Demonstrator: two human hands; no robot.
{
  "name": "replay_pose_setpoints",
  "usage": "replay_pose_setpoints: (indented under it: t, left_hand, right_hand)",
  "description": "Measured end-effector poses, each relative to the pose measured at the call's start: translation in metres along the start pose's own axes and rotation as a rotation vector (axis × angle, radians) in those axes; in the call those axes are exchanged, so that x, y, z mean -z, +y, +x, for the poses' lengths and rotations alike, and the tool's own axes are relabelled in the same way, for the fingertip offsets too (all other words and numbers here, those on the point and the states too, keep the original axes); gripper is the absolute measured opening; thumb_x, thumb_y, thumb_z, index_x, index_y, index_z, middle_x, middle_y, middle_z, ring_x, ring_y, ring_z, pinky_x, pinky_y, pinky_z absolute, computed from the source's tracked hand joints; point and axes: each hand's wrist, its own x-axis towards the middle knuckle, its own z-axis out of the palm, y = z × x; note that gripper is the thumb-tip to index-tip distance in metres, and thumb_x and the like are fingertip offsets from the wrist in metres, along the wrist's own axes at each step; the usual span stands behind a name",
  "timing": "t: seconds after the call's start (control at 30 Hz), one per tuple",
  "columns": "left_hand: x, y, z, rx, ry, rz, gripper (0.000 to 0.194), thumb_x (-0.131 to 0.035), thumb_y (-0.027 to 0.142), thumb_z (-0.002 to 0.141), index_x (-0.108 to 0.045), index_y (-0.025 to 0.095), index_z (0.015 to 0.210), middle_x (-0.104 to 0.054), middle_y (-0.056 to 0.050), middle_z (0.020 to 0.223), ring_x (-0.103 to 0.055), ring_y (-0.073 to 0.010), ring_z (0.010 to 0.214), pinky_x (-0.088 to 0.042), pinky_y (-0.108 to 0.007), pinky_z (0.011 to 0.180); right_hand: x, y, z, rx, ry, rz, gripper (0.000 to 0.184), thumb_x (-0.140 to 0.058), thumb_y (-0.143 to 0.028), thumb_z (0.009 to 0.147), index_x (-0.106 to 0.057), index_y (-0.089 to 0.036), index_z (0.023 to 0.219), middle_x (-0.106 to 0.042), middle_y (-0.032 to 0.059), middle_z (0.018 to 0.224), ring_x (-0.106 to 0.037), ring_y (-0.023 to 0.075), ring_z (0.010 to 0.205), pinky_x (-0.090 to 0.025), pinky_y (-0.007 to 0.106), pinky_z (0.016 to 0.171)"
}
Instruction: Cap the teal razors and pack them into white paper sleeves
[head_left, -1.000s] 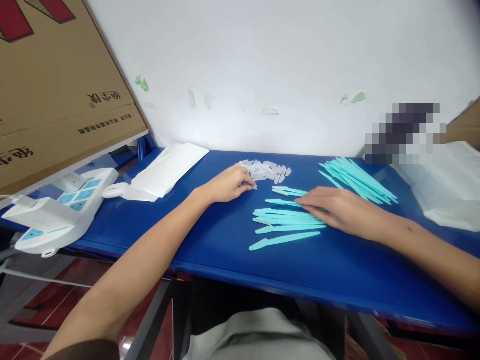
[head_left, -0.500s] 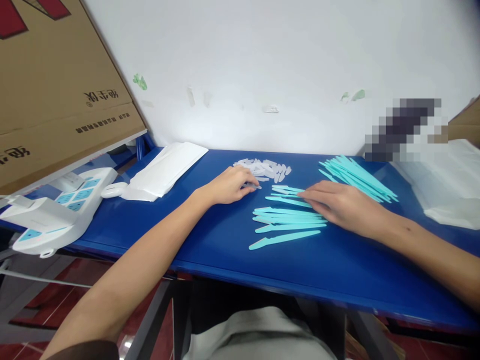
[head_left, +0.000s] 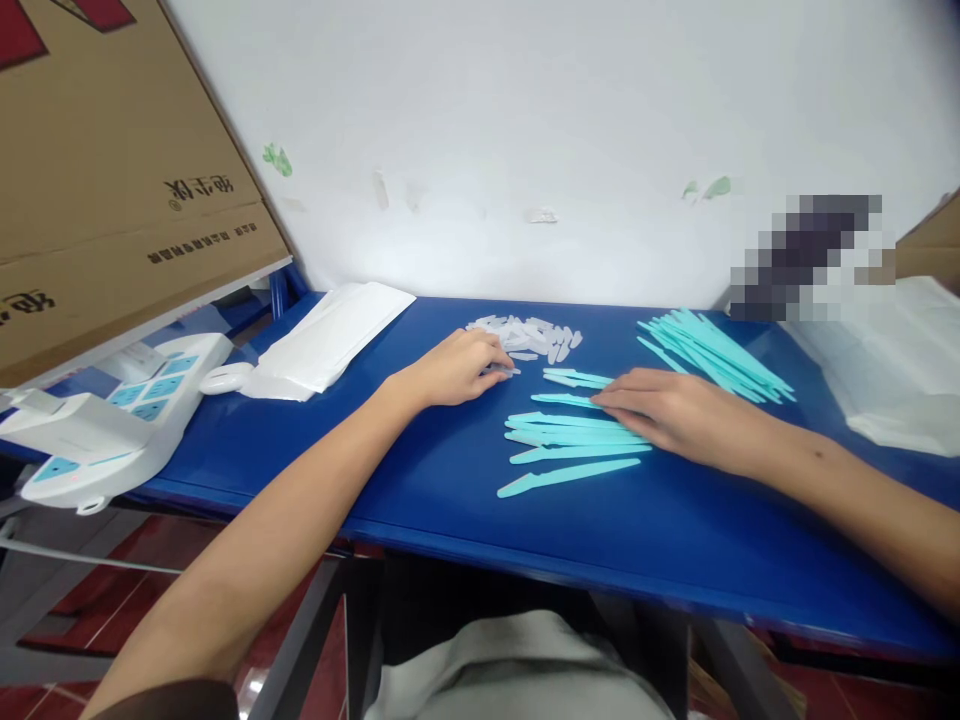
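Observation:
My left hand is closed in a pinch on a small translucent plastic blade cap, whose tip pokes out past my fingertips. Just beyond it lies a heap of similar caps. On the right, my right hand has its fingers together on the handle end of a teal eyebrow razor, lying low over the table. Another pair of razors sits just above it, while several more razors are spread below, partly under my fingers. One razor lies apart, nearest the front edge.
A larger pile of teal razors is at the back right of the blue table, beside a whitish plastic bag. White packets, a power strip with plugs and a cardboard box stand left. A wall closes off the back.
My right hand moved slightly away from me toward the upper razors, then came back down to a razor. My left hand edged a little right, still pinching the cap; one loose cap now shows beside it.

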Motion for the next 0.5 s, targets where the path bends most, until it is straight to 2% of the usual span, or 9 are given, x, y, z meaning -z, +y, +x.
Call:
replay_pose_setpoints:
  t: [0.1,0.23,0.3,0.37,0.43,0.5]
  left_hand:
    - [-0.0009,-0.0007,0.0002,-0.026,0.02,0.041,0.029,-0.053,0.026,0.106,-0.077,0.019,0.12,-0.075,-0.011,0.112,-0.066,-0.0257,0.108,-0.045,-0.035,0.088]
    - [-0.0015,-0.0001,0.0007,-0.061,0.05,0.089,0.03,-0.052,0.028,0.107,-0.078,0.018,0.116,-0.075,-0.011,0.107,-0.067,-0.0245,0.101,-0.045,-0.034,0.084]
    - [-0.0012,0.0005,0.0009,-0.073,0.064,0.093,0.03,-0.051,0.028,0.107,-0.079,0.017,0.114,-0.075,-0.011,0.105,-0.067,-0.0237,0.098,-0.045,-0.034,0.084]
    - [-0.0009,0.001,0.0012,-0.077,0.075,0.087,0.03,-0.051,0.027,0.107,-0.079,0.017,0.111,-0.076,-0.011,0.103,-0.068,-0.0232,0.095,-0.046,-0.034,0.084]
    - [-0.001,0.0013,0.0015,-0.075,0.085,0.076,0.029,-0.052,0.026,0.106,-0.079,0.016,0.107,-0.076,-0.011,0.1,-0.069,-0.023,0.093,-0.047,-0.034,0.083]
    - [-0.0018,0.0013,0.0021,-0.072,0.092,0.056,0.028,-0.052,0.025,0.106,-0.079,0.016,0.105,-0.076,-0.01,0.098,-0.069,-0.0228,0.091,-0.047,-0.034,0.083]
  right_hand:
    - [0.0003,-0.0009,-0.0015,-0.017,-0.003,-0.015,0.031,-0.049,-0.021,0.105,-0.078,-0.016,0.115,-0.08,0.0119,0.1,-0.075,0.0232,0.083,-0.057,0.032,0.071]
    - [0.0013,-0.0026,-0.0024,-0.069,-0.01,-0.085,0.036,-0.048,-0.023,0.105,-0.071,-0.012,0.13,-0.076,0.0095,0.084,-0.07,0.0209,0.067,-0.05,0.03,0.058]
    - [0.0013,-0.0021,-0.002,-0.064,-0.017,-0.091,0.035,-0.047,-0.024,0.106,-0.073,-0.012,0.126,-0.076,0.0096,0.083,-0.07,0.0204,0.065,-0.049,0.03,0.057]
    - [0.0006,-0.0006,-0.0014,-0.029,-0.013,-0.074,0.032,-0.047,-0.023,0.106,-0.076,-0.014,0.115,-0.078,0.01,0.088,-0.072,0.021,0.07,-0.053,0.032,0.064]
    - [-0.0005,0.0012,-0.001,0.011,0.015,-0.063,0.031,-0.047,-0.022,0.106,-0.078,-0.017,0.108,-0.081,0.009,0.092,-0.074,0.0221,0.076,-0.057,0.037,0.082]
    - [-0.0012,0.0022,-0.001,0.037,0.04,-0.056,0.031,-0.048,-0.02,0.105,-0.079,-0.019,0.105,-0.082,0.0078,0.096,-0.076,0.0228,0.081,-0.056,0.041,0.095]
